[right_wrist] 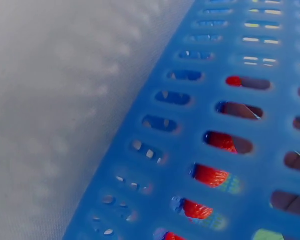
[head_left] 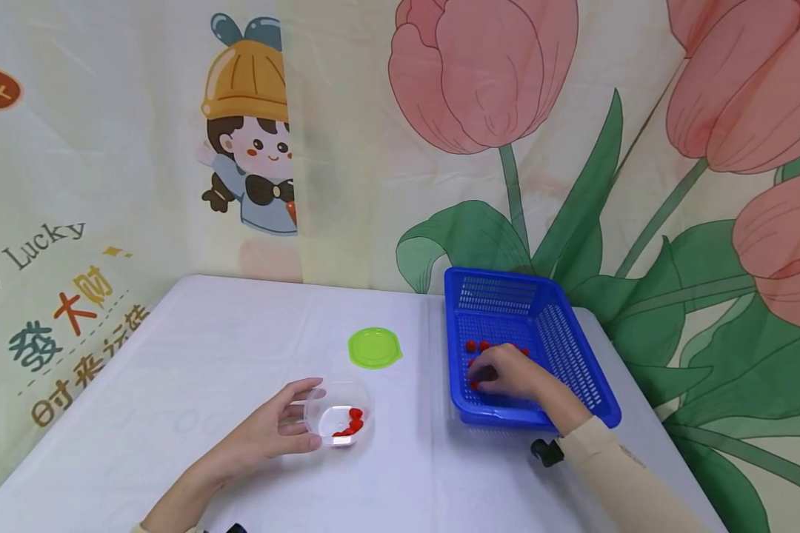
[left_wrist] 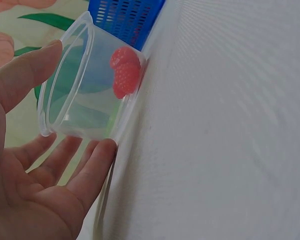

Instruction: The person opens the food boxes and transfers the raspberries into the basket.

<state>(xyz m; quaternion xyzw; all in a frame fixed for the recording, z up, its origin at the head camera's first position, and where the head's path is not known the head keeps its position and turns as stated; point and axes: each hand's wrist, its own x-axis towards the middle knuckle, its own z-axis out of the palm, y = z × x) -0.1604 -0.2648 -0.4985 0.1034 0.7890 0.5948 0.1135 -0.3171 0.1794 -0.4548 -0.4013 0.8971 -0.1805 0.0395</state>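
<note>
On the left of the table, my left hand [head_left: 270, 428] holds a clear plastic cup [head_left: 321, 416], thumb on one side and fingers round the other. Several red, bumpy, raspberry-like berries [left_wrist: 126, 72] lie inside the cup at its bottom. My right hand [head_left: 510, 371] reaches down into a blue plastic basket [head_left: 576, 348], its fingers bent towards the basket floor. More red berries [head_left: 471, 346] lie around those fingertips. In the right wrist view the slotted basket wall [right_wrist: 154, 107] covers most of the hand, and I cannot tell whether a berry is between the fingers.
A round bright green lid [head_left: 375, 348] lies flat on the white table [head_left: 240, 333], behind the cup and left of the basket. The basket stands near the table's right edge. A printed curtain [head_left: 347, 148] with tulips hangs behind the table.
</note>
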